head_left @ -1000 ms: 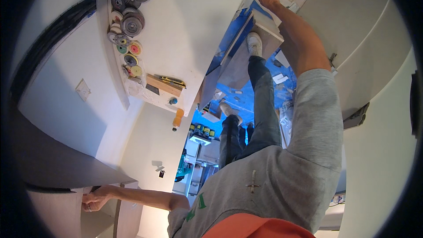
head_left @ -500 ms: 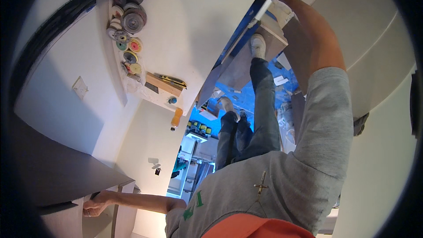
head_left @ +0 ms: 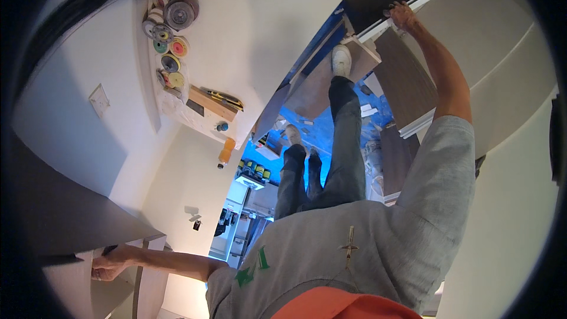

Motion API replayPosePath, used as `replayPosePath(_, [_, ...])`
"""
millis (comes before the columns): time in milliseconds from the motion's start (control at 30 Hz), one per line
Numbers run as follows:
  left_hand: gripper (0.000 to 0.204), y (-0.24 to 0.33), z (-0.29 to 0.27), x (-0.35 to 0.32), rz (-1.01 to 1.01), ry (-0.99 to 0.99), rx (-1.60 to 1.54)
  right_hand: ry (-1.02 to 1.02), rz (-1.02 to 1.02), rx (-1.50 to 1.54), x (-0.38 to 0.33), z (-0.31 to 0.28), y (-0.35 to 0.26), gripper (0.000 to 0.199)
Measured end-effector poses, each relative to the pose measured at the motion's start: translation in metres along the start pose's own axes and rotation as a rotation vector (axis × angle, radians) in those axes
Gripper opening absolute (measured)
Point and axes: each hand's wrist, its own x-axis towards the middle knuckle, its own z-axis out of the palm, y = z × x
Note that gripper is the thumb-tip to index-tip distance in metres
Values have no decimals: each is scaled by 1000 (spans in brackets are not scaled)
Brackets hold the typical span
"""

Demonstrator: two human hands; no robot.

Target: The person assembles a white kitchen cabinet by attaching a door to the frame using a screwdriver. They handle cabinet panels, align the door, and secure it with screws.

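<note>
Head view: at far right, the right hand (head_left: 403, 16) grips the white edge (head_left: 423, 1) of a dark panel (head_left: 378, 0), which juts out beside the pale countertop (head_left: 260, 29), apparently opened; whether fully, I cannot tell. At near left, the left hand (head_left: 112, 261) has bent fingers at an already open cabinet (head_left: 150, 283); its hold is unclear.

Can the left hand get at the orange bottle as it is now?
Probably not right away: the left hand is at the cabinet, well away from the orange bottle, and would likely have to leave it first. Nothing visible covers the bottle, though.
</note>
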Motion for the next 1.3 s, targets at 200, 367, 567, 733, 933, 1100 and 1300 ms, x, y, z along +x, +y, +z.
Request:
replayPosePath(200, [40, 1, 6, 1, 155, -76, -102, 182, 32, 170, -95, -27, -5, 36])
replayPosePath(367, [29, -13, 3, -5, 63, -41, -157, 247, 84, 252, -206, -61, -12, 52])
replayPosePath(567, [11, 2, 13, -13, 48, -40, -34, 340, 105, 343, -362, -134, -43, 43])
replayPosePath(733, [17, 14, 16, -10, 37, 0, -160, 680, 78, 377, -509, -207, -114, 20])
replayPosePath(933, [17, 43, -4, -9, 88, 83, -334, 806, 213, 328, -676, -310, -214, 34])
replayPosePath(1100, [14, 47, -88, -30, -26, 100, -554, 1021, 291, 285, -768, -364, -295, 40])
replayPosePath(1300, [10, -26, -206, -53, -33, 321, -395, 1128, 253, 274, -794, -392, -358, 38])
